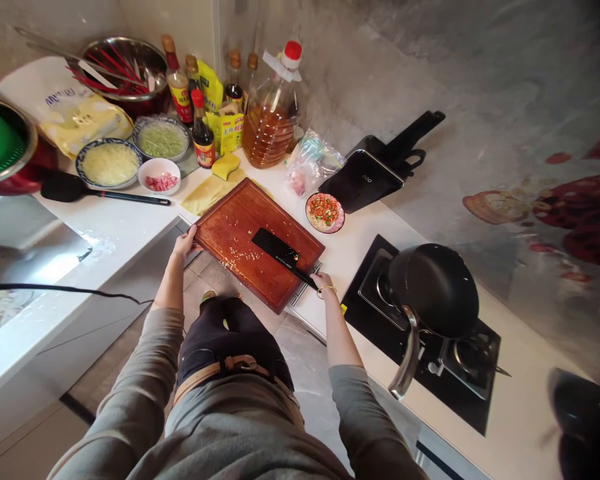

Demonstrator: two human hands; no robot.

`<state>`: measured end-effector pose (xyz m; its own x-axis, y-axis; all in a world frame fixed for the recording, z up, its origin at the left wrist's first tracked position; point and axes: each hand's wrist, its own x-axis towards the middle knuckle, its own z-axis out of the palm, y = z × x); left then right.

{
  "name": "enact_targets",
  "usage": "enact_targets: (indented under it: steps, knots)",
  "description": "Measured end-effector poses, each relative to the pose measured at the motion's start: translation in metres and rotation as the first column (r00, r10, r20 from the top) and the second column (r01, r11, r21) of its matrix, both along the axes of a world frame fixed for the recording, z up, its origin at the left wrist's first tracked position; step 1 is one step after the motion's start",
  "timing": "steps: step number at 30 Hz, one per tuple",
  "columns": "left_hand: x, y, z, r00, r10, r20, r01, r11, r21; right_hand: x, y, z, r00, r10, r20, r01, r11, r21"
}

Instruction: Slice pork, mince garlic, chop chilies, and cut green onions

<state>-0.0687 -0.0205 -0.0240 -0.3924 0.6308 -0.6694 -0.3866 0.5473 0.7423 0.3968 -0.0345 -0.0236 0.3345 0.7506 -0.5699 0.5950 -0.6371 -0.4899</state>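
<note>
While my left hand curls its fingers over the near-left edge of the cutting board, my right hand is closed around the handle of the black knife, whose blade lies flat on the board. The board sits at the corner of the white counter, partly overhanging it, and carries only pale scraps and crumbs, so I judge the chopping done. The cut things already sit in dishes: a small plate of red, green and pale bits just beyond the board, two bowls of shredded vegetables and a little bowl of pink pieces to the left. What seems left is clearing the board and cooking; the black pan on the stove looks unused, and I see no flame.
</note>
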Motion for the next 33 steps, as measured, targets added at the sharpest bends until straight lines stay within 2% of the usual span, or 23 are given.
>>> enact_targets:
  steps: [2, 4, 8, 11, 17, 21, 24, 27, 30, 33]
  knots:
    - [-0.001, -0.012, -0.003, 0.998, -0.041, 0.056, 0.041, 0.999, -0.005, 0.003, 0.0, -0.001, 1.0, 0.022, 0.012, -0.021, 0.999, -0.027]
    - [0.001, -0.023, -0.005, 0.999, -0.033, 0.036, 0.033, 0.999, 0.001, 0.004, -0.003, 0.0, 0.999, 0.048, 0.013, -0.047, 0.998, -0.032]
    - [0.008, -0.037, -0.01, 0.991, 0.101, -0.091, -0.085, 0.982, 0.167, 0.004, -0.011, 0.002, 0.995, 0.095, 0.001, -0.095, 0.995, 0.041]
    - [0.011, -0.048, -0.011, 0.988, 0.143, -0.065, -0.121, 0.958, 0.258, 0.004, -0.013, 0.006, 0.993, 0.115, 0.008, -0.116, 0.989, 0.097]
    - [0.006, -0.075, 0.002, 0.975, 0.222, -0.016, -0.204, 0.92, 0.334, 0.0, -0.01, 0.025, 0.988, 0.15, 0.025, -0.152, 0.975, 0.162]
    - [-0.013, -0.099, 0.012, 0.947, 0.321, -0.006, -0.296, 0.882, 0.367, -0.022, -0.006, 0.043, 0.975, 0.218, 0.049, -0.224, 0.953, 0.206]
    - [-0.042, -0.13, 0.02, 0.904, 0.426, 0.021, -0.399, 0.827, 0.397, -0.057, -0.004, 0.051, 0.949, 0.304, 0.082, -0.315, 0.919, 0.238]
    - [-0.083, -0.177, 0.029, 0.838, 0.545, 0.036, -0.509, 0.755, 0.413, -0.111, -0.004, 0.05, 0.905, 0.412, 0.106, -0.426, 0.873, 0.239]
    - [-0.135, -0.234, 0.037, 0.772, 0.636, 0.015, -0.584, 0.7, 0.412, -0.182, -0.012, 0.044, 0.86, 0.506, 0.071, -0.507, 0.83, 0.232]
    - [-0.198, -0.289, 0.044, 0.698, 0.715, -0.042, -0.651, 0.658, 0.377, -0.264, -0.031, 0.038, 0.821, 0.57, 0.006, -0.558, 0.801, 0.216]
